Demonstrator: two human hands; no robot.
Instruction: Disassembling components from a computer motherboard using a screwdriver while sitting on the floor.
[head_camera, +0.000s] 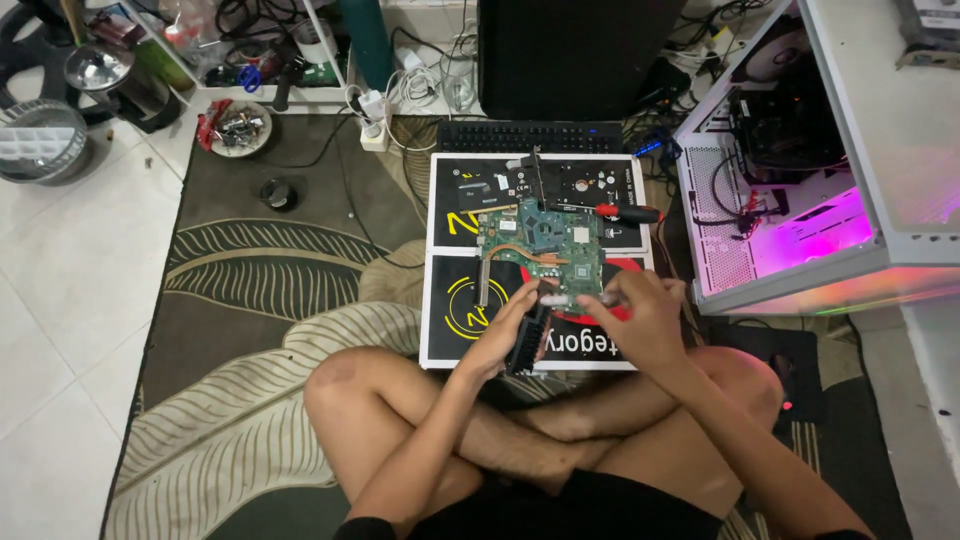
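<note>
I sit cross-legged on a patterned rug. My left hand (497, 338) grips a black finned cooling fan block (530, 338) held upright over the lower edge of a black work mat (450, 300). My right hand (645, 318) is closed around a small pale tube-like item (565, 298) whose tip points at the top of the black block. Just beyond my hands a green laptop circuit board (545, 240) with a copper heat pipe lies flat on the mat. A red-handled screwdriver (625, 212) rests to the right of the board.
A white computer case (800, 200) glowing pink inside stands open at the right. A black keyboard (530, 136) and a dark monitor (575, 55) are behind the mat. A round dish of small parts (235, 128) and a small black round object (278, 193) sit on the rug at the left.
</note>
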